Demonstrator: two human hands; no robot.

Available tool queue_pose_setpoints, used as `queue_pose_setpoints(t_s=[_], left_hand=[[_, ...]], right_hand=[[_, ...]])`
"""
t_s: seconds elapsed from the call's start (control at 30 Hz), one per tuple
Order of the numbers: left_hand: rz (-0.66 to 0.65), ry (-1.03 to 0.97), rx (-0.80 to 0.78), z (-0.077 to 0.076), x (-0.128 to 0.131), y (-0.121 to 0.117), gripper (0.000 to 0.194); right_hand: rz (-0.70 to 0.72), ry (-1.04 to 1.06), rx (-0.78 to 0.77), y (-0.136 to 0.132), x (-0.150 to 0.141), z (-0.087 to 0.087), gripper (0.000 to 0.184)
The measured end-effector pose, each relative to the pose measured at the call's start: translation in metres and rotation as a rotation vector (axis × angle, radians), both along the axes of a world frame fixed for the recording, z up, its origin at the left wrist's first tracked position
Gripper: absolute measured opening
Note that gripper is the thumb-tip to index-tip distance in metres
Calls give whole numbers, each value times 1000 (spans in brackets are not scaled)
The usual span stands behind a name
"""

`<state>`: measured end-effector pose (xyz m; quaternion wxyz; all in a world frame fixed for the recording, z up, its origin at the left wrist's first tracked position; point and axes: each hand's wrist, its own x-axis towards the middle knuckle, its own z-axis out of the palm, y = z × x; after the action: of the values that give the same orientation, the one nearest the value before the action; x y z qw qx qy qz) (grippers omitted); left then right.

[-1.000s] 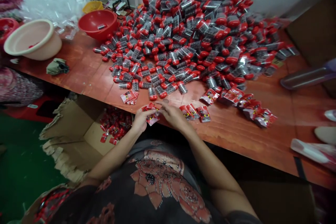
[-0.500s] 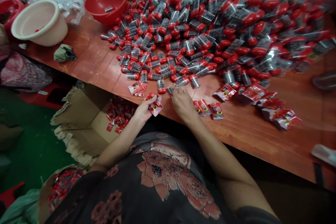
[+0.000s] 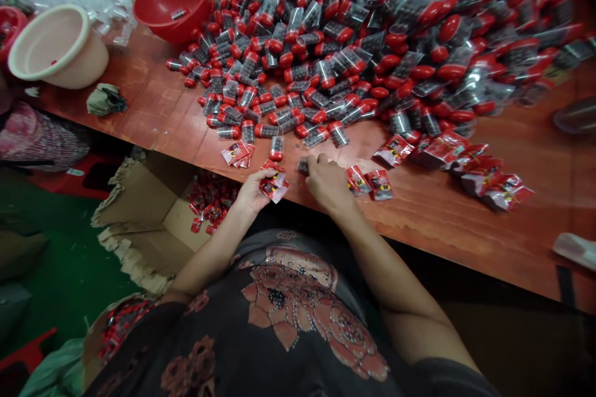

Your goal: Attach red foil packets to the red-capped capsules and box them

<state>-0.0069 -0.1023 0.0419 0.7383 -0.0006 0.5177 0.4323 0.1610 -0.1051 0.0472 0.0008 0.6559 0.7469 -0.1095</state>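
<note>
My left hand (image 3: 254, 194) is at the table's near edge, thumb and fingers pinching several small red printed packets (image 3: 274, 186) that are slightly fanned. To its right, my right hand (image 3: 329, 185) is low over the tabletop with curled fingers. At its fingertips is a small clear container (image 3: 303, 165) with dark contents; the hand hides the rest of it. Just beyond, between the hands, stands a red-capped clear container (image 3: 276, 148) of dark pellets. A few red packets (image 3: 237, 153) lie beyond my left hand, and others (image 3: 380, 185) lie right of my right hand.
A large heap of red-capped containers (image 3: 344, 49) covers the back of the table (image 3: 153, 99). More red packets (image 3: 484, 167) form a row at right. A red bowl (image 3: 161, 22), a white tub (image 3: 88, 59) and a crumpled cloth (image 3: 105, 99) stand left. A cardboard box (image 3: 133, 223) sits below.
My right hand has drawn slightly toward me and to the right with the container at its fingertips, now covering part of the nearby packets. My left hand keeps hold of its packets. The view has shifted slightly.
</note>
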Motion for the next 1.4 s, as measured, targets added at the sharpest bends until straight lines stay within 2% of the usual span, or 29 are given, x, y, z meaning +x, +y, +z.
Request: queue_pose_setpoints(t_s=[0.1, 0.2, 0.3, 0.4, 0.5, 0.57, 0.73, 1.03, 1.4], left_hand=[[-9, 17, -24, 1, 2, 0, 10], [19, 10, -27, 2, 5, -1, 9], [30, -21, -30, 4, 7, -1, 11], [34, -43, -52, 5, 11, -1, 10], [29, -54, -71, 5, 17, -2, 10], [11, -62, -72, 4, 22, -3, 11], [-36, -73, -32, 1, 30, -5, 12], [-66, -37, 70, 4, 32, -10, 5], [-89, 59, 258, 6, 34, -19, 19]], right_hand=[[3, 56, 63, 1, 8, -4, 23], [-41, 291, 134, -4, 19, -13, 19], [-178, 771, 202, -18, 26, -20, 17], [-368, 1315, 191, -37, 23, -19, 22], [-464, 1569, 175, -50, 13, -12, 39], [-478, 1604, 169, -55, 5, -8, 46], [-496, 1592, 131, -57, -3, -6, 33], [-521, 1523, 138, -56, 1, -10, 32], [-648, 1627, 121, -56, -4, -16, 37]])
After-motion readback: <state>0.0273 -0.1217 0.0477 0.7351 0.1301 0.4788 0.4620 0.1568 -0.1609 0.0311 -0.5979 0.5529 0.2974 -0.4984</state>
